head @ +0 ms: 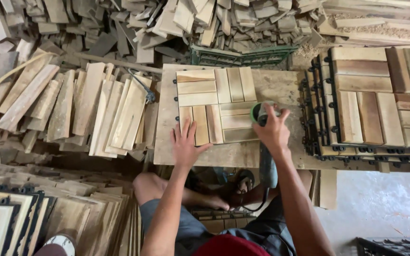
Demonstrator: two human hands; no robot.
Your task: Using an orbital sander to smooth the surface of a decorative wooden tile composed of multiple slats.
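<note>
A square wooden deck tile (217, 102) made of slats on a black plastic grid lies on a plywood work board (281, 85). My left hand (186, 142) presses flat on the tile's near left corner, fingers spread. My right hand (274, 128) grips a green-and-grey angle grinder (266, 163) whose head rests at the tile's right edge. The grinder's body runs back under my forearm, with its cord trailing toward my lap.
A stack of finished tiles (376, 102) stands right of the board. Loose slats (86, 109) lie fanned out at the left, a big heap of offcuts (191, 23) and a green crate (243, 56) behind. More stacked tiles (24, 218) sit near left.
</note>
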